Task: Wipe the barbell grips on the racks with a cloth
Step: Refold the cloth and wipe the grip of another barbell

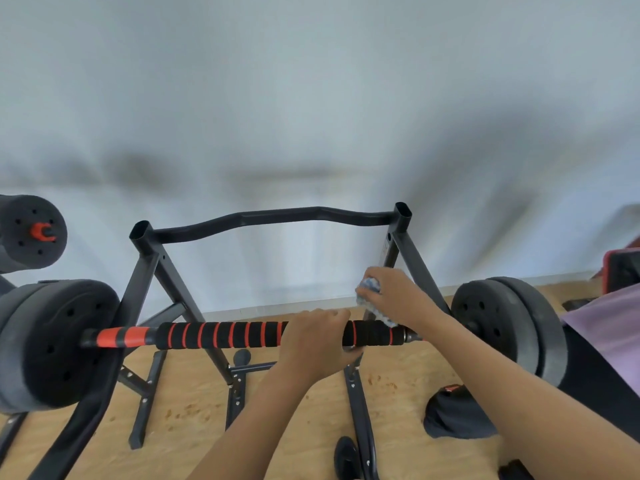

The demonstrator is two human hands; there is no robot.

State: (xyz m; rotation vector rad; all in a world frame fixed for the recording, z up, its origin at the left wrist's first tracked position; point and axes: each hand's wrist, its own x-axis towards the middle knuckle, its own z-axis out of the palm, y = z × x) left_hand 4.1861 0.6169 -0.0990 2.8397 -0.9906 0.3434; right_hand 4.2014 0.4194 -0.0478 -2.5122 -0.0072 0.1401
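A barbell lies across a black rack. Its grip is black foam with red rings, with black weight plates at both ends. My left hand is wrapped around the grip right of centre. My right hand holds a bunched blue-and-white cloth against the grip's right end, beside the right rack post.
Left plates and right plates bound the bar. Another barbell's plate hangs at the far left. A curved crossbar joins the rack posts before a pale wall. A dark bag lies on the wooden floor.
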